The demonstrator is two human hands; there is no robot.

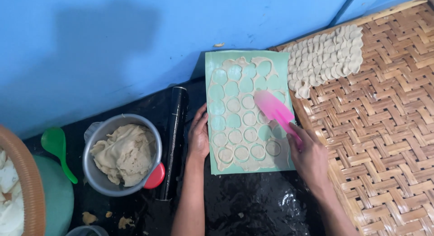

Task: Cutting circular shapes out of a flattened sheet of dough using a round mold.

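While the pink spatula (pixel 275 110) lies slanted over the cut dough circles (pixel 235 136) on the green mat (pixel 247 56), the right hand (pixel 310 155) grips its handle. The left hand (pixel 198 135) rests flat and open on the mat's left edge, beside a black rolling pin (pixel 174 136). Finished rounds (pixel 325 59) overlap on the woven tray (pixel 389 127).
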